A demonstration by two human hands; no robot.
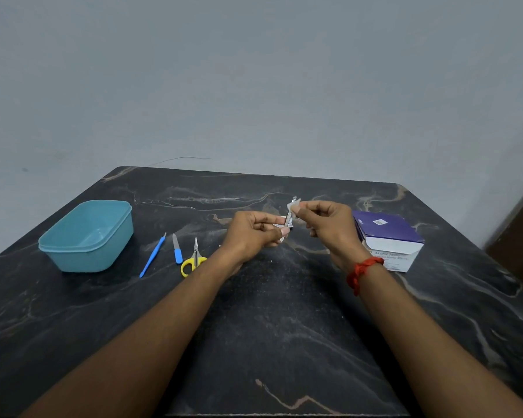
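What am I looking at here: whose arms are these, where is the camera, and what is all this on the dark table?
There is no machine here. A person works with bare hands, and the single picture comes from a camera worn on their head, looking forward and down.

The left hand pinches the lower end of a thin metal tool. The right hand, with a red thread at its wrist, pinches a small white wipe against the tool's upper end.

On the dark marbled table lie a teal tub, a slim blue-handled pick, a blue-handled nail file, yellow-handled scissors and a box labelled alcohol swabs.
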